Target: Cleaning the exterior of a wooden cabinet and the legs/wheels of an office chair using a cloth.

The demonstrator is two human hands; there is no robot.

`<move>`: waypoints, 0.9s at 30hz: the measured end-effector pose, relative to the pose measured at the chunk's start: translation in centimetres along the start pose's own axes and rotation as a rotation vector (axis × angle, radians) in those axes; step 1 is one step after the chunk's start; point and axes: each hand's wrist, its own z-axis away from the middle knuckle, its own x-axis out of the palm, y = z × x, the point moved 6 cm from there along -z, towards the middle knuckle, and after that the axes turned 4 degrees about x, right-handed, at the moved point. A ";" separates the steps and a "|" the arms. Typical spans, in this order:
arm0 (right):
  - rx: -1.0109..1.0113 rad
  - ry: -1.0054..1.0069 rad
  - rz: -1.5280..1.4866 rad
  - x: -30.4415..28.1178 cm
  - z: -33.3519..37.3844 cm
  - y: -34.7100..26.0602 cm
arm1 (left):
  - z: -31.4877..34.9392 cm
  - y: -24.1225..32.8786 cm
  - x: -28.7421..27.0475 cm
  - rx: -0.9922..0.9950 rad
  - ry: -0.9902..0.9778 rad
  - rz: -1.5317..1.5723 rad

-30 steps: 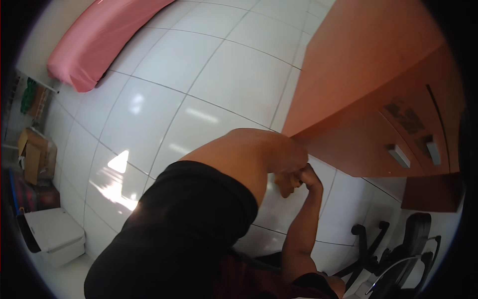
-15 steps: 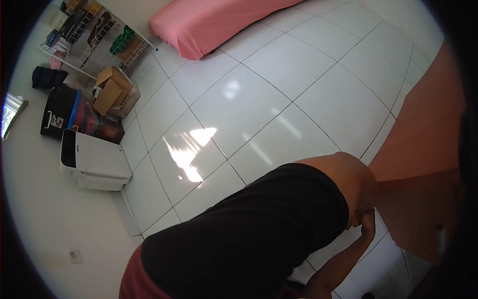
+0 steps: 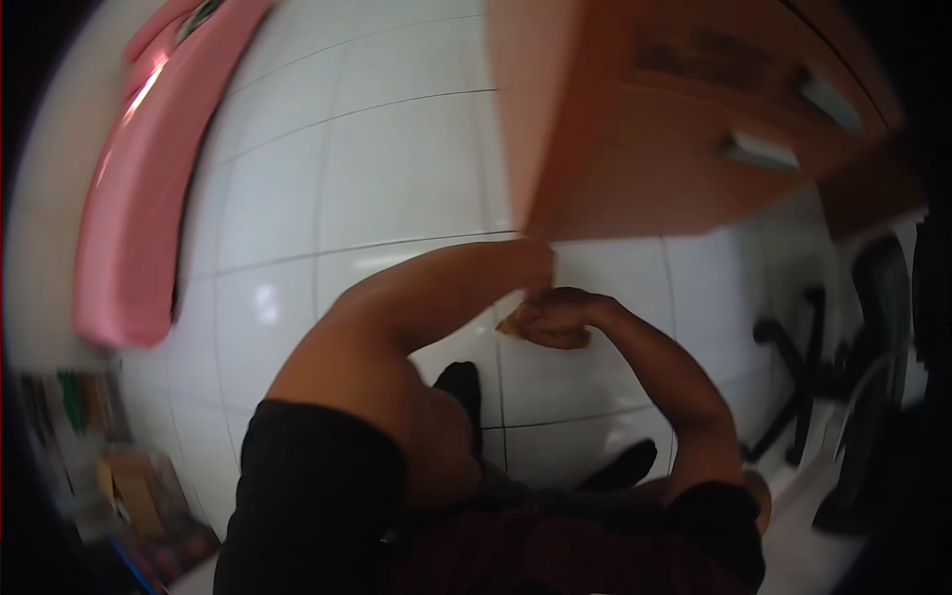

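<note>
Our two hands meeting at centre, left hand (image 3: 526, 266) touching the orange wooden desk (image 3: 615, 129), grip unclear, right hand (image 3: 555, 317) closed, two drawer handles at two o'clock, one pink mattress (image 3: 129, 198) at nine o'clock

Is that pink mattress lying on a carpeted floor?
No, the pink mattress lies along the left on a floor of glossy white tiles with dark grout lines, not carpet.

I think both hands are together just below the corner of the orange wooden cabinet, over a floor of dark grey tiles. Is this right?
Not quite: the floor tiles are white and glossy, not dark grey. The head view shows this. The rest holds: the left hand and right hand are together just below the corner of the orange wooden cabinet.
</note>
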 end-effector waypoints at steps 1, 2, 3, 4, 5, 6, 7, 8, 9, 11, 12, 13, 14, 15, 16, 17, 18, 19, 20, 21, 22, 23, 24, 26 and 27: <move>-0.003 -0.156 0.038 1.1 2.1 -0.1 | -2.1 3.2 -2.8 0.083 0.009 -0.107; -0.041 -0.316 0.078 2.2 4.5 -0.2 | -3.9 6.4 -5.1 0.147 0.012 -0.200; 0.019 -0.270 -0.023 2.4 6.9 1.5 | -4.4 7.8 -6.1 0.216 0.046 -0.246; 0.082 -0.300 -0.029 2.9 9.2 3.0 | -4.1 7.5 -6.4 0.267 0.077 -0.273; 0.139 -0.338 -0.025 3.3 11.6 4.5 | -3.3 8.6 -7.7 0.292 0.116 -0.264; 0.184 -0.386 -0.010 3.9 13.8 5.8 | -2.2 9.7 -8.9 0.308 0.153 -0.237; 0.207 -0.364 -0.061 4.5 16.5 7.1 | -1.8 11.2 -9.6 0.343 0.148 -0.286; 0.188 -0.192 -0.285 4.3 19.1 8.1 | -1.3 12.2 -10.2 0.374 0.172 -0.202; 0.171 -0.007 -0.510 4.6 22.0 9.4 | -1.2 13.4 -10.8 0.411 0.191 -0.125; 0.151 0.211 -0.748 6.1 25.4 11.3 | -3.2 14.8 -10.0 0.477 0.172 -0.155; 0.190 0.345 -0.829 7.2 26.2 12.5 | -4.1 15.4 -9.4 0.517 0.154 -0.145; 0.237 0.489 -0.908 8.3 27.2 13.9 | -4.2 16.4 -9.1 0.518 0.106 -0.132; 0.274 0.629 -0.975 9.1 28.2 15.2 | -4.0 17.3 -8.8 0.507 0.062 -0.111; 0.277 0.659 -0.984 10.1 28.6 15.7 | -3.5 18.5 -9.1 0.510 0.067 -0.142; 0.242 0.750 -1.076 10.9 28.8 15.9 | -2.5 20.1 -9.2 0.546 0.013 0.016; 0.203 0.842 -1.171 11.7 28.7 16.0 | -2.0 21.8 -9.6 0.578 -0.048 0.170; 0.160 0.934 -1.265 12.3 28.8 16.3 | -1.8 23.4 -10.0 0.579 -0.051 0.136; 0.150 0.958 -1.276 12.6 28.4 16.5 | -1.6 25.2 -11.1 0.606 0.010 0.401; 0.065 0.971 -1.249 12.5 28.0 16.4 | -1.5 26.6 -12.2 0.627 0.073 0.667; -0.018 0.975 -1.215 12.3 27.9 16.1 | -1.4 28.1 -13.0 0.622 0.072 0.652; -0.026 0.986 -1.222 12.2 27.9 16.3 | -1.4 29.9 -14.1 0.651 0.012 0.810; -0.149 0.936 -1.185 11.9 27.7 15.7 | -1.6 31.4 -15.0 0.675 -0.050 0.972; -0.272 0.879 -1.137 11.5 27.9 15.2 | -2.0 32.6 -15.6 0.665 -0.046 0.969; -0.439 0.882 -1.159 11.4 30.5 15.0 | -2.8 34.4 -17.4 0.807 0.077 1.097; -0.493 0.940 -1.234 12.3 32.6 15.7 | -2.8 34.4 -18.2 0.865 0.152 1.161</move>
